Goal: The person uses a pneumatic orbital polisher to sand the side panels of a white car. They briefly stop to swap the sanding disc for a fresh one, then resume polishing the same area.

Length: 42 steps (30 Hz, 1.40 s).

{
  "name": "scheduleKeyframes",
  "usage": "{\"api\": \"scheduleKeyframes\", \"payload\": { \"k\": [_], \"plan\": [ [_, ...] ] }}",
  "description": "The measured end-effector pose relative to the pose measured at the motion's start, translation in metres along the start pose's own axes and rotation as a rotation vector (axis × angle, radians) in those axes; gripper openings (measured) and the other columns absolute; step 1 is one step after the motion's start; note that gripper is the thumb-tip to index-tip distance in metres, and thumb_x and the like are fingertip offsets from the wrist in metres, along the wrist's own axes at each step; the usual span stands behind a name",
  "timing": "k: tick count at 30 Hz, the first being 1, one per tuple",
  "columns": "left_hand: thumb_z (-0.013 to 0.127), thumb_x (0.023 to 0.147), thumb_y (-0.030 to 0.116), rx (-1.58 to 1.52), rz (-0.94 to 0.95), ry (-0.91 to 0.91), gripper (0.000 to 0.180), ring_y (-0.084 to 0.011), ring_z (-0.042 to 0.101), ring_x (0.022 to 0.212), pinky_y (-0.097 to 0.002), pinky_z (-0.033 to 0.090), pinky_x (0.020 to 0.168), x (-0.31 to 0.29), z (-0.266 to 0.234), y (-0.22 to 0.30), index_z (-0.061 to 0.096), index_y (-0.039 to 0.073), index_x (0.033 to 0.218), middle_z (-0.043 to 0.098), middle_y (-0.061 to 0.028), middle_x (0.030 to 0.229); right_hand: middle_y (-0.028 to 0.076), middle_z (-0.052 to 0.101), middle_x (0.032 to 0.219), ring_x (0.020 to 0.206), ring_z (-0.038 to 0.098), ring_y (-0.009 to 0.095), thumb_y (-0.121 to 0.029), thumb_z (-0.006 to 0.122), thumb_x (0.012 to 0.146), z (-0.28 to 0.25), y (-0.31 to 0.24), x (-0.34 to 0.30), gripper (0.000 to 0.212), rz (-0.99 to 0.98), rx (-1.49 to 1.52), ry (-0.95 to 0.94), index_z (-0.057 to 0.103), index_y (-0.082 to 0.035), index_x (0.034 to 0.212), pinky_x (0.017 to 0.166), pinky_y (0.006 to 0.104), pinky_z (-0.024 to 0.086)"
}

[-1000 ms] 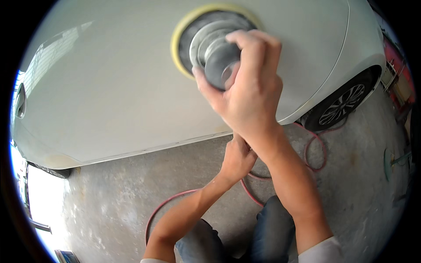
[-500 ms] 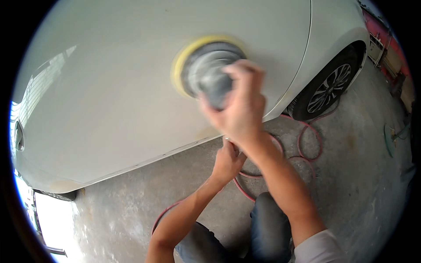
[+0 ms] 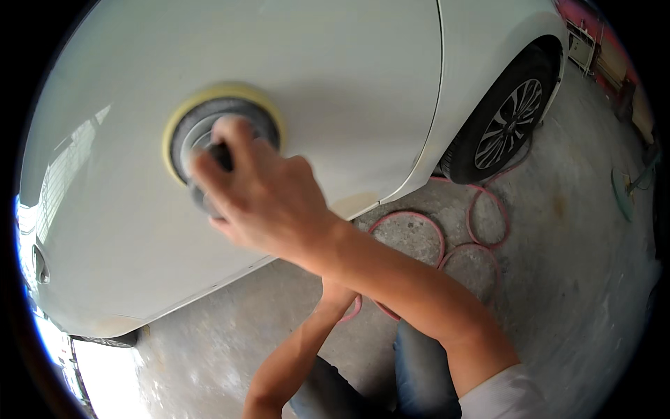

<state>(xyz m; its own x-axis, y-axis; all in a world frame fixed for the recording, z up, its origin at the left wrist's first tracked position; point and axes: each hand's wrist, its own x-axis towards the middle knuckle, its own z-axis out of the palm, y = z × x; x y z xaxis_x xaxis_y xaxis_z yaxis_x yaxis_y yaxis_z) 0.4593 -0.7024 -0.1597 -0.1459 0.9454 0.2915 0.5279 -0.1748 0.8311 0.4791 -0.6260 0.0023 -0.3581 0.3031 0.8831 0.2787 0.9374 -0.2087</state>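
Observation:
My right hand (image 3: 269,195) is closed around the body of a round grey orbital sander-polisher (image 3: 197,134). Its yellow-edged pad lies against the white car door (image 3: 349,98), left of the door seam. Thumb and fingers wrap the top of the tool; motion softens their outline. My left hand (image 3: 336,290) is low, just under my right forearm, which covers its fingers. A red hose (image 3: 352,309) shows right beside that hand, but whether the fingers hold it cannot be seen.
More red hose (image 3: 442,241) lies in loops on the concrete floor (image 3: 558,279). A black-tyred wheel (image 3: 509,126) stands right of the door, and a door handle (image 3: 40,264) is at far left. A green round object (image 3: 623,195) is at far right.
My right hand has swept the polisher left and slightly down across the door. The right forearm now crosses over my left hand, which sits lower and is mostly covered.

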Motion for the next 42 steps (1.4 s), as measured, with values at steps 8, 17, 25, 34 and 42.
{"api": "scheduleKeyframes", "payload": {
  "k": [8,17,25,34,42],
  "plan": [
    [0.071,0.085,0.016,0.054,-0.205,-0.108,0.037,-0.0328,0.061,0.061,-0.0454,0.044,0.058,0.03,0.063,0.016,0.047,-0.002,0.107,0.057,-0.0133,0.066,0.014,0.051,0.116,0.083,0.065,0.025,-0.022,0.082,0.073,-0.065,0.105,-0.061,0.057,0.5,0.007,0.293,0.048,-0.008,0.117,0.056,0.0375,0.057],
    [0.071,0.085,0.015,-0.034,-0.066,0.023,0.039,-0.0304,0.055,0.055,-0.0416,0.045,0.058,0.044,0.077,0.009,0.045,-0.003,0.106,0.054,-0.0122,0.06,0.015,0.05,0.116,0.072,0.065,0.026,-0.021,0.084,0.072,-0.066,0.115,-0.058,0.06,0.329,-0.015,0.374,0.048,-0.006,0.116,0.054,0.0347,0.058],
    [0.074,0.083,0.014,0.042,-0.161,-0.092,0.04,-0.029,0.053,0.054,-0.0411,0.044,0.058,0.042,0.089,0.019,0.045,-0.002,0.105,0.05,-0.0103,0.061,0.014,0.05,0.112,0.07,0.065,0.024,-0.021,0.083,0.073,-0.082,0.135,-0.069,0.058,0.414,0.015,0.329,0.048,-0.006,0.117,0.054,0.0359,0.057],
    [0.072,0.083,0.014,0.091,-0.333,-0.204,0.038,-0.0241,0.055,0.062,-0.0406,0.044,0.061,0.037,0.093,0.025,0.047,-0.002,0.107,0.052,-0.0082,0.064,0.013,0.051,0.109,0.064,0.064,0.022,-0.022,0.082,0.075,-0.091,0.143,-0.082,0.059,0.542,0.018,0.336,0.046,-0.004,0.117,0.056,0.0352,0.057],
    [0.073,0.084,0.018,0.076,-0.184,-0.157,0.036,-0.026,0.055,0.055,-0.0418,0.043,0.055,0.047,0.093,0.043,0.049,0.001,0.105,0.054,-0.0092,0.063,0.014,0.052,0.109,0.064,0.064,0.024,-0.027,0.08,0.079,-0.107,0.158,-0.078,0.058,0.575,-0.091,0.364,0.045,-0.003,0.119,0.06,0.0369,0.057]
  ]
}}
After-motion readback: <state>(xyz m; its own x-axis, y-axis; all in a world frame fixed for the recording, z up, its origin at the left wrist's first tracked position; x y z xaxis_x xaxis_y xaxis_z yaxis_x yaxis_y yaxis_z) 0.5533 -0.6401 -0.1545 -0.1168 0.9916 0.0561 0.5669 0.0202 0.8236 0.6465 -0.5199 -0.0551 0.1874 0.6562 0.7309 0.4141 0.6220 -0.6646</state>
